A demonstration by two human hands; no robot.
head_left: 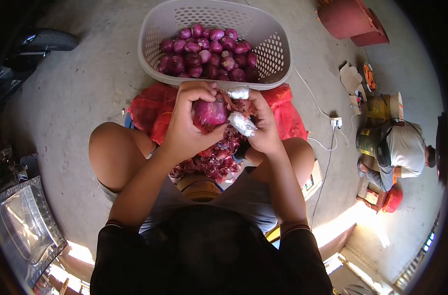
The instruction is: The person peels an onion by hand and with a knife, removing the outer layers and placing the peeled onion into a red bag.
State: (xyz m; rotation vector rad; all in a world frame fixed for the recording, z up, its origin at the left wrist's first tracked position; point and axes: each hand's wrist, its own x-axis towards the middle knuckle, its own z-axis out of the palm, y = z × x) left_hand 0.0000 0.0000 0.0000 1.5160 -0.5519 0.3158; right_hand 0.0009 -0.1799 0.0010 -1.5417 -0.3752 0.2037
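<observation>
My left hand (pixel 184 128) is wrapped around a red onion (pixel 211 113), its smooth purple side facing up. Close beside it, my right hand (pixel 263 128) has silvery foil wraps (pixel 241 124) on the thumb and a finger. Between those two digits is a dry, papery piece of onion skin (pixel 243 106) at the onion's right side. Below both hands lies a heap of loose onion skins (pixel 211 164) between my legs. Just beyond my hands stands a grey plastic basket (pixel 150 54) holding many shiny red onions (pixel 215 47).
Red mesh sacking (pixel 289 115) lies under and around my hands. At right, a co-worker (pixel 406 147) bends over near buckets (pixel 379 107). A power strip (pixel 336 121) with cords rests on the concrete floor. Red tubs (pixel 349 19) stand at upper right, a wheel (pixel 49 39) at upper left.
</observation>
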